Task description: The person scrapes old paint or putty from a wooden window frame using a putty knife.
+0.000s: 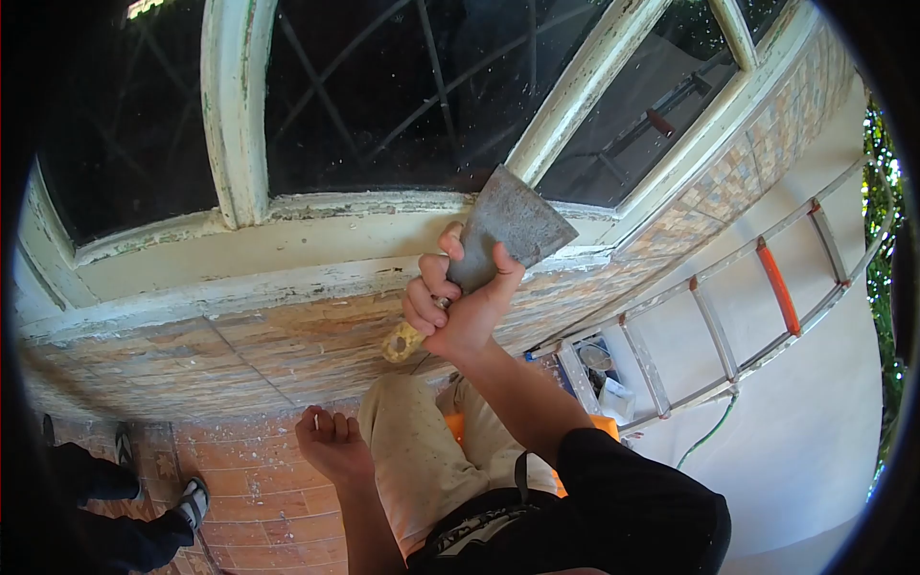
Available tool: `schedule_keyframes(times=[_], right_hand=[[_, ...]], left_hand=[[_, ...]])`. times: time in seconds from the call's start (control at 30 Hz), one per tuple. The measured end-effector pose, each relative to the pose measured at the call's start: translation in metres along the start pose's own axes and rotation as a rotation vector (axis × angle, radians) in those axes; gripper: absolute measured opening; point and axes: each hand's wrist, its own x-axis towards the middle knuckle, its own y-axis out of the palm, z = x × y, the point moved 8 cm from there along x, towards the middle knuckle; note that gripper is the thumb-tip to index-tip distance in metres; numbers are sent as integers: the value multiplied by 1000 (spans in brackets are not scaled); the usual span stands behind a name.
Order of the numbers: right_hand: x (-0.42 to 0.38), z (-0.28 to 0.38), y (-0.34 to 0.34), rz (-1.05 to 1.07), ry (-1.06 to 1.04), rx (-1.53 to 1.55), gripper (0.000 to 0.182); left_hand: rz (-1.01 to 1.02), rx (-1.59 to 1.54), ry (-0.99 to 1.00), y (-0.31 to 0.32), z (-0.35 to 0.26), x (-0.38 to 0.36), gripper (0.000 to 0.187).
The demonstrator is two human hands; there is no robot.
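Observation:
My right hand (pixel 470 311) is wrapped round a wide paint scraper (pixel 513 225), its thumb and a finger pressed along the grey metal blade. The scraper's worn yellow handle (pixel 402 342) sticks out below my fingers. The blade's upper corner overlaps the foot of a slanting bar of the window frame (pixel 575 96), right at the lower rail. White paint on this frame is peeled and patchy. Lower down, near my knee, my left hand (pixel 333 446) hangs with its fingers curled in and nothing showing in them.
Dark window panes (pixel 383 96) with lattice bars behind stand ahead. Stone-look tiles (pixel 192 355) cover the wall below. An aluminium ladder (pixel 709 326) is at right, near a box of items (pixel 594 374). Another person's sandalled foot (pixel 195 503) stands left on the flaked brick-tile floor (pixel 259 489).

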Motion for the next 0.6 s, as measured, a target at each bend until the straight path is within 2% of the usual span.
schedule_keyframes(times=[0.17, 0.23, 0.37, 0.53, 0.6], right_hand=[[-11, -14, -17, -11, 20, 66, 48], [-8, -10, -19, 9, 3, 1, 48], [5, 8, 4, 85, -40, 54, 48], [-7, -9, -20, 91, 11, 26, 48], [-3, -3, -10, 103, 32, 16, 49]], left_hand=[[34, -23, -3, 1, 0, 3, 13], [52, -12, -11, 3, 1, 1, 14], [59, -24, -34, 4, 2, 0, 16], [51, -53, -16, 3, 1, 4, 15], [49, -44, -26, 2, 3, 6, 15]])
